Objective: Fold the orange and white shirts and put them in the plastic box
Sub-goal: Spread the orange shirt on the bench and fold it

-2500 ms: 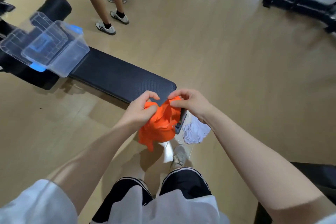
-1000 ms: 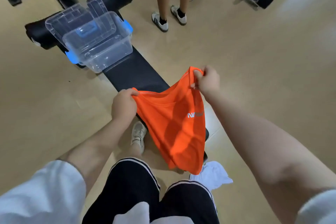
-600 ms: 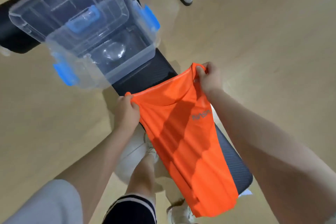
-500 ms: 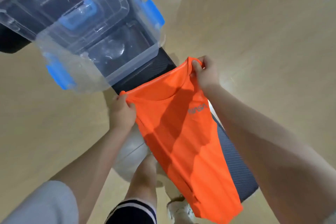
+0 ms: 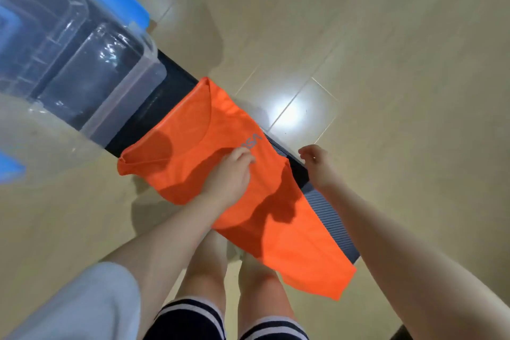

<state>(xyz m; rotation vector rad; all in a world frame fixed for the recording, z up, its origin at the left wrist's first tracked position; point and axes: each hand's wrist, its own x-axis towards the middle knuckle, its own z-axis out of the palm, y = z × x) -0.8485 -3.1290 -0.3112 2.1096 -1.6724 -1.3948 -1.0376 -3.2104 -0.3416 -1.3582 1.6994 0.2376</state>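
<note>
Two hands: left hand on orange shirt.

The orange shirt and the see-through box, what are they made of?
The orange shirt looks like thin, smooth, stretchy sports cloth: it drapes limp over the bench edge and creases softly. The box looks like hard clear plastic: you see through its walls, and bright glints shine on them.
</note>
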